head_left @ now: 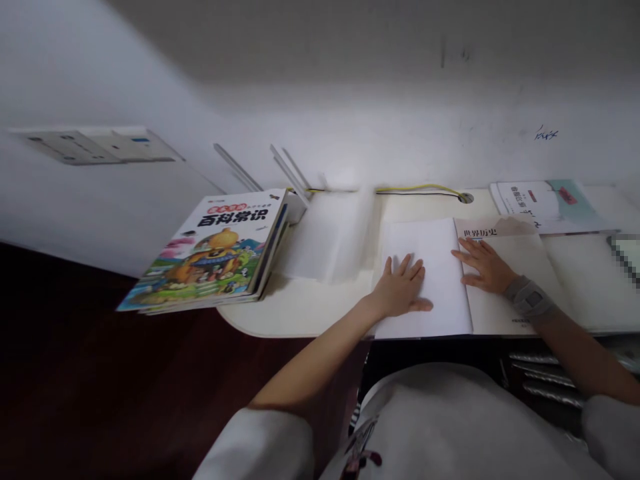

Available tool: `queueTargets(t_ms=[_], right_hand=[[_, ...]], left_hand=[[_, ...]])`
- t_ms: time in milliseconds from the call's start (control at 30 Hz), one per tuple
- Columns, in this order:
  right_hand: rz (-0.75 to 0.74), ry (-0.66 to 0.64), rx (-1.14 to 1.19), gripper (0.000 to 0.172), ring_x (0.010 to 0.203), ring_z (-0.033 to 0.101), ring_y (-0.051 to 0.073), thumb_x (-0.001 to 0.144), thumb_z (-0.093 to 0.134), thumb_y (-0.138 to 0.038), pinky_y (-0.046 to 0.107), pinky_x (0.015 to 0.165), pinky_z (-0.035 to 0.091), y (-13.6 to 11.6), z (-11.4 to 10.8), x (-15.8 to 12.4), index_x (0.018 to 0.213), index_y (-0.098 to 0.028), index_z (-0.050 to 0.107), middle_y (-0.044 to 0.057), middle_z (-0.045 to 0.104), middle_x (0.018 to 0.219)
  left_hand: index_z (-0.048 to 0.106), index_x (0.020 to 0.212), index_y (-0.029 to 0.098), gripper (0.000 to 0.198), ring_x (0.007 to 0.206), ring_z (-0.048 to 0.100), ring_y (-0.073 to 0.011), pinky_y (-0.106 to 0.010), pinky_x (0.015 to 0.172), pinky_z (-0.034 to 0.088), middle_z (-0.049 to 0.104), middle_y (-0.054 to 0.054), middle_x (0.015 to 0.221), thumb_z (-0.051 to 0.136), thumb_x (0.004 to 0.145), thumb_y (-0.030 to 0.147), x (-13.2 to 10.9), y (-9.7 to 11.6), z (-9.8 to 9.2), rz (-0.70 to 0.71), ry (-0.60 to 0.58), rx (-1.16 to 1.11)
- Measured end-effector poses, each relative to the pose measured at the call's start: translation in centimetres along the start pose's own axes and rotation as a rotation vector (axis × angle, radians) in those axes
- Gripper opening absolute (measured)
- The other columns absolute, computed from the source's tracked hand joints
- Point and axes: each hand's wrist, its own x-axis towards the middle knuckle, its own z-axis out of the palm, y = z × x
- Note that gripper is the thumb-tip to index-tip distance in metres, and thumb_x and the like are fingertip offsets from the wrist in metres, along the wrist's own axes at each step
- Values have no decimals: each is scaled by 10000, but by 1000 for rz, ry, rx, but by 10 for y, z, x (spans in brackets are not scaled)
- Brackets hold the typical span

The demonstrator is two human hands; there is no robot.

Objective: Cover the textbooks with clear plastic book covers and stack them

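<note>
While the left hand (399, 291) and right hand (489, 268) rest spread, palms down, an open book (450, 297) lies beneath on the tabletop (300, 312), seemingly light, floppy, best gripped at its outer edges.

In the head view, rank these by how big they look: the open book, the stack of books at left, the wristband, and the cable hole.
Largest to smallest, as they appear:
1. Open book, partly covered
2. Stack of books
3. Wristband
4. Cable hole
</note>
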Motion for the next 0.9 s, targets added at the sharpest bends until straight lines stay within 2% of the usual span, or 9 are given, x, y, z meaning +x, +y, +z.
queueTargets(t_ms=[133,233,467,600,733,800,900], right_hand=[[2,10,-7,709,1387,202,311,857,381,-631,539,1075,193,-1,1,0,1428,-216,321,133,236,1518],[6,14,-9,740,1383,216,307,846,390,-643,539,1075,194,-1,1,0,1438,-208,297,138,246,1514],[19,11,-19,779,1383,218,305,840,370,-662,528,1083,186,-2,1,0,1449,-187,268,139,246,1513],[16,6,-18,775,1382,220,304,839,374,-660,528,1077,192,-3,-1,0,1454,-203,255,134,241,1515],[-2,2,-27,755,1378,233,304,840,388,-651,540,1075,190,-2,-1,1,1443,-209,285,127,275,1504],[-8,-3,-39,735,1369,254,311,842,400,-639,550,1074,186,-3,-1,2,1428,-201,321,131,296,1494],[11,5,-55,698,1357,276,330,858,420,-594,564,1064,196,-12,-2,-2,1409,-169,359,167,320,1476]], left_hand=[[178,1470,156,897,1408,6,-367,-663,1060,69,124,-152,1537,243,801,751,12,18,2,-3,97,2],[170,1470,143,938,1410,-1,-360,-665,1060,48,125,-153,1535,244,780,775,21,25,4,21,94,0],[148,1476,171,939,1407,-18,-370,-670,1058,28,125,-123,1537,294,770,773,17,15,-5,10,5,-28],[133,1478,181,913,1406,-19,-372,-671,1057,38,126,-126,1537,315,787,748,13,12,-6,10,-4,-23],[138,1478,177,894,1408,4,-365,-666,1063,55,148,-123,1536,295,800,739,9,12,1,18,24,-32],[155,1476,184,860,1409,24,-359,-640,1078,80,147,-116,1539,294,818,719,4,10,7,-31,72,-55],[180,1467,136,786,1406,68,-359,-548,1104,167,121,-158,1540,334,871,624,-11,2,18,-251,216,-129]])
